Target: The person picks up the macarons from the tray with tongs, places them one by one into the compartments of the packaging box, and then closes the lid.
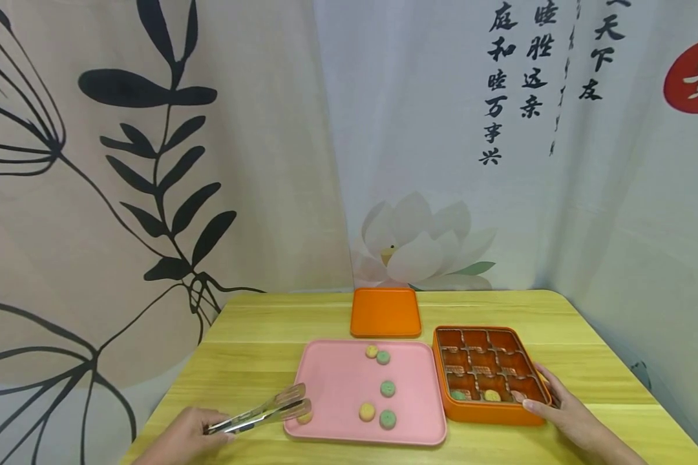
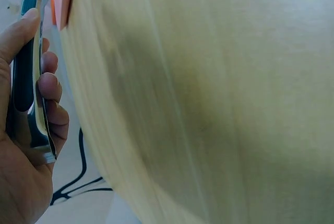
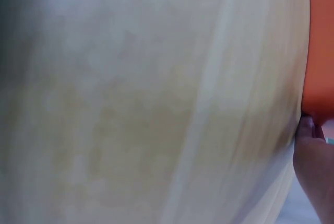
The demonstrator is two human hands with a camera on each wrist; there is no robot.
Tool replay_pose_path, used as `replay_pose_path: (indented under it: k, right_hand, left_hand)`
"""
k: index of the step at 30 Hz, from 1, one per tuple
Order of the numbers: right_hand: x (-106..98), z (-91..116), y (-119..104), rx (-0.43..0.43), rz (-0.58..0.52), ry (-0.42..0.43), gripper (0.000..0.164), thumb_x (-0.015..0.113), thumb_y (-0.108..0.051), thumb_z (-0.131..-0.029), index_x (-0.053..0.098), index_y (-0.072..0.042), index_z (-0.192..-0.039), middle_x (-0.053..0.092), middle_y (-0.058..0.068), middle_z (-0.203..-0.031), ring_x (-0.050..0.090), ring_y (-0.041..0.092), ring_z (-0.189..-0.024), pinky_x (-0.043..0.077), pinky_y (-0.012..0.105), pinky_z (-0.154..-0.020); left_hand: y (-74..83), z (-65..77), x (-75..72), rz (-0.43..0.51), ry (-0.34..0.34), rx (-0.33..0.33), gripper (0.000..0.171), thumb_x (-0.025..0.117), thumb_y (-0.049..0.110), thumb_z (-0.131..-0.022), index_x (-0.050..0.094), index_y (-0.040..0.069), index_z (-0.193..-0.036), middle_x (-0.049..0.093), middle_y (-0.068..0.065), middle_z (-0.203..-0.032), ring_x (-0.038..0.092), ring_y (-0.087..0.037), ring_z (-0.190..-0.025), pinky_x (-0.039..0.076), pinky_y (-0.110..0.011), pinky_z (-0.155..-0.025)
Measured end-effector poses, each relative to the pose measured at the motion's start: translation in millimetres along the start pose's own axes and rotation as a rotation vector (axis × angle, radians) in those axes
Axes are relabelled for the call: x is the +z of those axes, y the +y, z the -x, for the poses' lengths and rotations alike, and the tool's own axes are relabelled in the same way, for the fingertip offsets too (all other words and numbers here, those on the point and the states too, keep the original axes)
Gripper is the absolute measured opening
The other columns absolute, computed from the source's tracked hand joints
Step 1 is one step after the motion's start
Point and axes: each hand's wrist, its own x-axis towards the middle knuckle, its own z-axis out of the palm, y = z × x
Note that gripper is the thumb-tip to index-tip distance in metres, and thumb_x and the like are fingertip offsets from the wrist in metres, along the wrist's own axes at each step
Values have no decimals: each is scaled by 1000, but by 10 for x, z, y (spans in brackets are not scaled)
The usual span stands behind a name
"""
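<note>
My left hand [image 1: 189, 436] grips a pair of metal tongs [image 2: 23, 72] by the handles. In the head view the spread tong tips reach over the left front corner of the pink tray [image 1: 326, 374], with a small round yellow cake [image 1: 305, 418] partly hidden under them. Several more yellow and green cakes [image 1: 387, 419] lie on the tray. My right hand [image 1: 567, 413] holds the front right corner of an orange box [image 1: 488, 414], thumb at the front rim. In the box's front row of compartments are a green cake [image 1: 458, 394], a yellow one [image 1: 491, 395] and a pinkish one [image 1: 518, 396].
A flat orange lid [image 1: 385, 313] lies behind the tray. All of it stands on a wood-grain table [image 1: 250, 361], with a printed curtain [image 1: 279, 161] hanging behind. The box stands close against the tray's right side.
</note>
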Motion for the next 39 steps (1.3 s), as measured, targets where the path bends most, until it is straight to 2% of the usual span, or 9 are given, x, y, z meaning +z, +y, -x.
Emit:
replay_pose_path:
  k: [5, 9, 14, 18, 26, 31, 39]
  right_hand:
    - [3, 3, -12, 6, 12, 5, 88, 56, -29, -102, -8, -2, -157, 20, 43, -148, 36, 54, -131, 44, 55, -96]
    - [4, 4, -9, 0, 11, 4, 88, 56, -28, -102, -8, -2, -156, 21, 43, -148, 37, 54, -131, 44, 55, -96]
    - [2, 4, -12, -3, 8, 4, 87, 56, -28, -102, -7, -2, -156, 22, 43, -147, 37, 53, -130, 44, 55, -95]
    - [0, 5, -13, -8, -14, -7, 87, 55, -27, -103, -9, -2, -156, 14, 43, -150, 29, 57, -134, 42, 56, -97]
    - [-7, -3, -6, 9, -25, -16, 88, 55, -28, -103, -11, -4, -156, 9, 43, -152, 23, 58, -136, 39, 59, -100]
    - [-7, -3, 6, 25, -41, -25, 89, 55, -30, -102, -11, -5, -157, 7, 43, -152, 19, 58, -137, 36, 62, -100]
    - [3, -6, -3, 37, -67, -24, 90, 56, -30, -102, -11, -6, -157, 4, 41, -154, 17, 57, -139, 35, 61, -102]
  left_hand:
    - [-31, 8, 29, -13, -22, -31, 27, 78, 29, -84, 77, 8, -102, 69, -1, -87, 52, -6, -65, 42, -22, -54]
    - [-42, -9, 55, -35, -23, -27, 29, 79, 32, -83, 78, 9, -102, 72, -1, -90, 57, -7, -71, 46, -24, -59]
    - [-34, -20, 89, -39, -21, -25, 30, 79, 34, -83, 78, 10, -102, 72, 0, -88, 58, -8, -71, 48, -25, -60]
    - [-28, -17, 113, -47, -11, -14, 28, 79, 31, -83, 78, 9, -101, 71, 2, -85, 57, -7, -68, 47, -25, -58]
    - [-15, -46, 152, -82, 12, 9, 25, 78, 29, -85, 78, 11, -102, 63, 7, -76, 51, -4, -63, 43, -23, -55]
    - [20, -119, 155, -72, 31, 5, 27, 77, 29, -85, 78, 10, -104, 60, 7, -73, 47, -3, -58, 41, -23, -52]
    - [116, -337, 191, -136, 92, 72, 23, 77, 32, -85, 78, 17, -103, 59, 10, -69, 43, -1, -55, 40, -23, -47]
